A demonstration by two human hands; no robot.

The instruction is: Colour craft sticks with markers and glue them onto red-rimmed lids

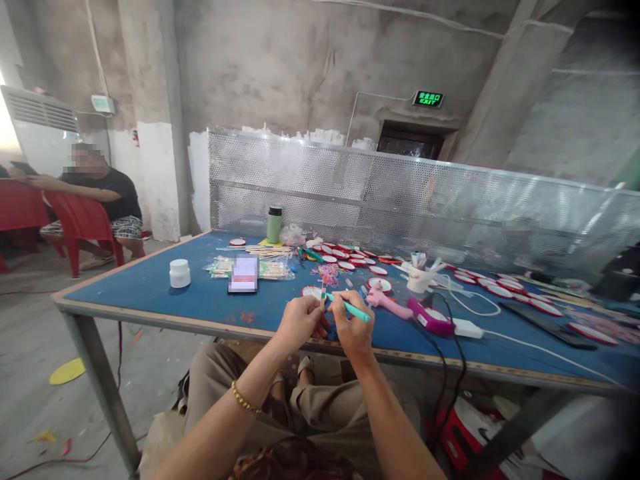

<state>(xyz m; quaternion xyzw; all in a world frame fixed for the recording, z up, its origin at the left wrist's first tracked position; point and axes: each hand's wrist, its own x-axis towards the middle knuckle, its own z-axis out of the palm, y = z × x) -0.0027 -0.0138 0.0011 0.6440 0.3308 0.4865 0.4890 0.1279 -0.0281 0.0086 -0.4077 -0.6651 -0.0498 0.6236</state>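
My left hand [299,321] is closed on a thin, pale wooden stick [324,287] that points upward and carries a dark green band. In my right hand [353,330] is a teal marker pen [359,312], its tip against or very close to the stick; contact is too small to make out. Both hands are over the near edge of the blue table [200,308]. Just behind them lies a white disc with a red rim [311,292]. A tangle of pink and coloured strands [327,273] is a little farther back.
Left of my hands are a phone [243,275], bagged wooden sticks [275,268], a white jar [180,273] and a green bottle [274,225]. To the right are a pink tool [389,304], a purple device [430,316], a cup of pens [418,279] and cables. Mesh panels [310,183] stand behind. A person [117,190] sits far left.
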